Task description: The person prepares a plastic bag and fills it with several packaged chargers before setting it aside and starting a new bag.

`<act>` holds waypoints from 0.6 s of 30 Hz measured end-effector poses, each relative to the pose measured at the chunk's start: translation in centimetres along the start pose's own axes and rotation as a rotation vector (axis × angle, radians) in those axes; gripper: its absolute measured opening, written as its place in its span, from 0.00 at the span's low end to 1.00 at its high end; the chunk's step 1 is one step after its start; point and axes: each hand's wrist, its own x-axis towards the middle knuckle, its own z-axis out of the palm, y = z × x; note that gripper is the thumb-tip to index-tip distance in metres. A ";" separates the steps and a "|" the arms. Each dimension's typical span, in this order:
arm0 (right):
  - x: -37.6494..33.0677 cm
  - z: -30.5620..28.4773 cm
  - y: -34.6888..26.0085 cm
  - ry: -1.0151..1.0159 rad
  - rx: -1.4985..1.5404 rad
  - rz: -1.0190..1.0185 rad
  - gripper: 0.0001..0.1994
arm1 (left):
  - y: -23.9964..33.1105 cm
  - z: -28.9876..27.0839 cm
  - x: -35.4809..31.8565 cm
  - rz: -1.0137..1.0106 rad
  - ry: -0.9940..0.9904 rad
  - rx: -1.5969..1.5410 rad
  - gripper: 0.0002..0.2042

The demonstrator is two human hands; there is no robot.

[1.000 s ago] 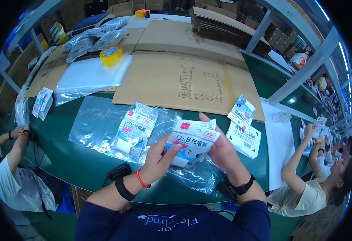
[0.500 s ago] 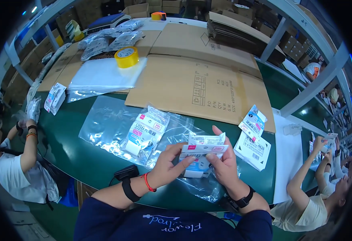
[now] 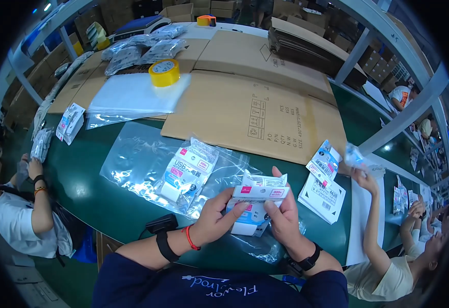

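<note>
Both of my hands grip a small bundle of white, blue and pink retail packs (image 3: 257, 192) above the near edge of the green table. My left hand (image 3: 216, 215) closes on its left side, thumb on the front. My right hand (image 3: 284, 215) clasps the other side, its thumb pressed on the front and a finger reaching up behind. Below them lies a crumpled clear plastic bag (image 3: 263, 250). Left of the bundle, a pile of similar packs (image 3: 188, 169) rests on a flat clear bag (image 3: 124, 156). More packs (image 3: 325, 160) and white printed packs (image 3: 323, 197) lie to the right.
A large flattened carton (image 3: 219, 105) covers the far table. Yellow tape (image 3: 164, 73) sits on clear bags (image 3: 127, 100), with filled silver bags (image 3: 127, 54) behind. A small black device (image 3: 162, 223) lies by my left wrist. Co-workers sit left (image 3: 22, 215) and right (image 3: 388, 272).
My hands keep hold of the bundle, which has tilted slightly. The right co-worker's arm has swung in toward the packs beside my table, carrying a pack. The left co-worker's hands have shifted.
</note>
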 end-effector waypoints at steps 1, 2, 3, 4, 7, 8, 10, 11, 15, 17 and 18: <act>0.1 -0.2 0.2 0.018 0.005 -0.008 0.35 | -0.1 0.1 0.3 0.000 0.006 -0.003 0.16; 0.4 0.1 0.6 0.014 0.016 -0.008 0.34 | -0.3 -0.2 0.1 0.035 0.006 -0.039 0.16; 0.7 0.5 1.0 -0.003 0.026 -0.001 0.34 | -0.7 -0.3 -0.1 0.069 0.020 -0.076 0.17; 0.8 0.8 1.2 -0.070 0.033 0.024 0.34 | -0.7 -0.5 -0.4 0.106 0.063 -0.103 0.17; 0.4 0.7 0.7 0.109 0.057 -0.024 0.32 | -0.4 -0.3 0.2 0.035 -0.010 -0.037 0.18; 0.1 0.8 0.4 0.129 0.068 -0.027 0.30 | -0.1 -0.2 0.4 0.048 -0.026 -0.036 0.17; -0.4 1.0 0.4 0.201 0.056 -0.012 0.27 | -1.5 0.5 0.6 0.224 0.063 0.012 0.18; -0.7 0.1 1.1 0.219 0.033 -0.005 0.25 | -1.3 0.2 0.4 0.230 0.142 0.024 0.18; -1.1 -1.4 2.9 0.255 -0.053 -0.048 0.22 | -1.2 0.3 -0.6 0.223 0.141 0.000 0.17; -1.1 -2.4 2.8 0.218 -0.086 -0.015 0.23 | -1.7 0.6 -0.2 0.331 0.163 0.002 0.17; -1.0 -2.9 2.8 0.235 -0.102 0.000 0.24 | -1.7 0.6 -0.1 0.334 0.204 -0.007 0.17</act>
